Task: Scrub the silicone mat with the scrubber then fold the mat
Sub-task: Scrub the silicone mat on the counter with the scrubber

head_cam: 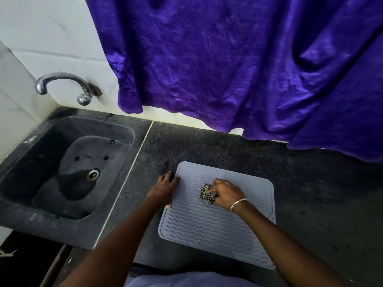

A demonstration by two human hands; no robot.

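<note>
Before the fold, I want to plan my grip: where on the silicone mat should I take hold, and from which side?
Probably the right edge of the silicone mat, pinched from the right. It lies flat on the counter, the left hand presses its left edge, and the right hand holds the scrubber mid-mat, so that edge is free.

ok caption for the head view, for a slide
Right hand presses a scrubber onto the grey silicone mat while the left hand rests on its left edge, on a dark counter.
</note>
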